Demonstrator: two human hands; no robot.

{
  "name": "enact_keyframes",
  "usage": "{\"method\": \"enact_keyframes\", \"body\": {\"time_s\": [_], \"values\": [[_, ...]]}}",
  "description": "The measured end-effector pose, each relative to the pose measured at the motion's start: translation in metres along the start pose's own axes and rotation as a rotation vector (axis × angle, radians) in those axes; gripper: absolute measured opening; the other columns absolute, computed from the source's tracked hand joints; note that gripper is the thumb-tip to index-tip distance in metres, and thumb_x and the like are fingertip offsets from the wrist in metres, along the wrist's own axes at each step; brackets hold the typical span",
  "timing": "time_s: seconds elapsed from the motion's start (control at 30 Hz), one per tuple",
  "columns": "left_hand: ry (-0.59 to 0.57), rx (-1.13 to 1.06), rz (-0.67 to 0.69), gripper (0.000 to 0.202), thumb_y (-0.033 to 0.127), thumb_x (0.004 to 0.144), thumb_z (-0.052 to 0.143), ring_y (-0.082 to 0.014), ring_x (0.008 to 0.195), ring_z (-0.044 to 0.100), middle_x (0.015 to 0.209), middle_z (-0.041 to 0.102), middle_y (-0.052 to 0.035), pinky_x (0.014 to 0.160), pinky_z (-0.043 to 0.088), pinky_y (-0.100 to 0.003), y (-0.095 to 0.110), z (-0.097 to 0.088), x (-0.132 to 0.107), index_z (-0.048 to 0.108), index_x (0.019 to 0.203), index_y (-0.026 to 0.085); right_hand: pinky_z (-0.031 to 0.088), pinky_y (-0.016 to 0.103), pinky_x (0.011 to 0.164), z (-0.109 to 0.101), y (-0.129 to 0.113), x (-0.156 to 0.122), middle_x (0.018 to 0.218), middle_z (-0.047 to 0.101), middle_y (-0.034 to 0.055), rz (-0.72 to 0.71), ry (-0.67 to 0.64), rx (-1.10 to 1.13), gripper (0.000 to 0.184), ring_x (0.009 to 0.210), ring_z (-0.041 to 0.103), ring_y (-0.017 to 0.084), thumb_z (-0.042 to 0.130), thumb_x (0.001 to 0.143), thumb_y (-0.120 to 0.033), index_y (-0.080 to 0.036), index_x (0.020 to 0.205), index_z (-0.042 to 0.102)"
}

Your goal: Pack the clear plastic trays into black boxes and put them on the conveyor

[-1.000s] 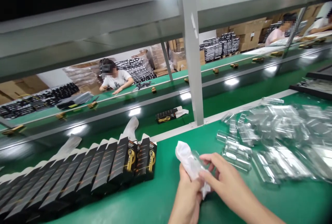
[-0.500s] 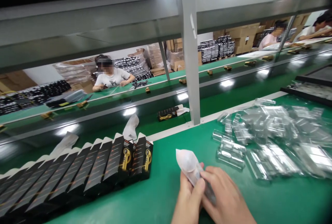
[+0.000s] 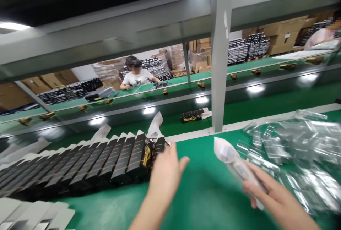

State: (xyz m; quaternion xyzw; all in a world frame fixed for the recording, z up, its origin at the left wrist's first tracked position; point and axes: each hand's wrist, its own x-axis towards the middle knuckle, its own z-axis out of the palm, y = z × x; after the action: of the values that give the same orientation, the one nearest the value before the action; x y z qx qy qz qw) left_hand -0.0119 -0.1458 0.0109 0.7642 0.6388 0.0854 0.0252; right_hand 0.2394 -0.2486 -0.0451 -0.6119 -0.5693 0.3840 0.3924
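Note:
My right hand [image 3: 269, 192] is closed round a clear plastic blister case [image 3: 241, 171] with a white wrapped item sticking out of its far end; it holds the case slanted above the green bench [image 3: 202, 194]. My left hand [image 3: 165, 173] is empty, fingers stretched out, close to the near end of a long row of black cartons [image 3: 87, 162] with gold print that lean on one another across the bench. The hand does not touch the last carton [image 3: 147, 155].
A heap of empty clear blister cases [image 3: 298, 152] lies at the right. A grey upright post [image 3: 220, 63] rises from the bench edge. One black carton [image 3: 193, 115] lies on the conveyor behind. Flat white carton blanks [image 3: 34, 215] lie bottom left. Another person sits at the far line.
My left hand has let go of the case and moved left toward the cartons. My right hand now carries the case alone, farther right. The view has turned left.

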Motion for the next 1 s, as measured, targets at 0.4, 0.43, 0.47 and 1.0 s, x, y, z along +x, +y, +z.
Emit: {"method": "enact_keyframes", "body": {"time_s": [0.4, 0.43, 0.47, 1.0], "values": [[0.016, 0.261, 0.209, 0.066, 0.032, 0.074, 0.068, -0.0232, 0.078, 0.063, 0.091, 0.063, -0.0099, 0.068, 0.051, -0.030, 0.017, 0.047, -0.029, 0.044, 0.133, 0.012, 0.044, 0.025, 0.055, -0.038, 0.004, -0.003, 0.081, 0.054, 0.0038, 0.352, -0.064, 0.316, 0.056, 0.069, 0.052, 0.018, 0.051, 0.079, -0.065, -0.029, 0.123, 0.051], [0.014, 0.223, 0.269, 0.062, 0.033, 0.074, 0.068, -0.0230, 0.078, 0.063, 0.090, 0.063, -0.0093, 0.068, 0.052, -0.029, 0.014, 0.048, -0.037, 0.048, 0.129, 0.013, 0.040, 0.023, 0.051, -0.037, 0.001, -0.004, 0.080, 0.053, 0.0028, 0.366, -0.084, 0.387, 0.052, 0.066, 0.049, 0.016, 0.055, 0.079, -0.062, -0.028, 0.118, 0.055], [0.023, 0.179, 0.324, 0.058, 0.034, 0.075, 0.067, -0.0229, 0.079, 0.064, 0.092, 0.064, -0.0093, 0.069, 0.052, -0.029, 0.010, 0.048, -0.043, 0.050, 0.127, 0.014, 0.035, 0.021, 0.048, -0.036, -0.002, -0.004, 0.078, 0.050, 0.0014, 0.372, -0.109, 0.468, 0.047, 0.061, 0.045, 0.013, 0.058, 0.079, -0.059, -0.027, 0.114, 0.058], [0.364, -0.187, 0.707, 0.058, 0.063, 0.076, 0.053, -0.0190, 0.076, 0.070, 0.090, 0.072, -0.0074, 0.066, 0.056, -0.022, -0.019, 0.036, -0.064, 0.049, 0.116, 0.020, 0.029, 0.020, 0.052, -0.040, -0.026, 0.016, 0.078, 0.056, -0.0012, 0.159, -0.532, 0.279, 0.033, 0.062, 0.044, 0.010, 0.063, 0.079, -0.048, -0.023, 0.099, 0.067]]}}
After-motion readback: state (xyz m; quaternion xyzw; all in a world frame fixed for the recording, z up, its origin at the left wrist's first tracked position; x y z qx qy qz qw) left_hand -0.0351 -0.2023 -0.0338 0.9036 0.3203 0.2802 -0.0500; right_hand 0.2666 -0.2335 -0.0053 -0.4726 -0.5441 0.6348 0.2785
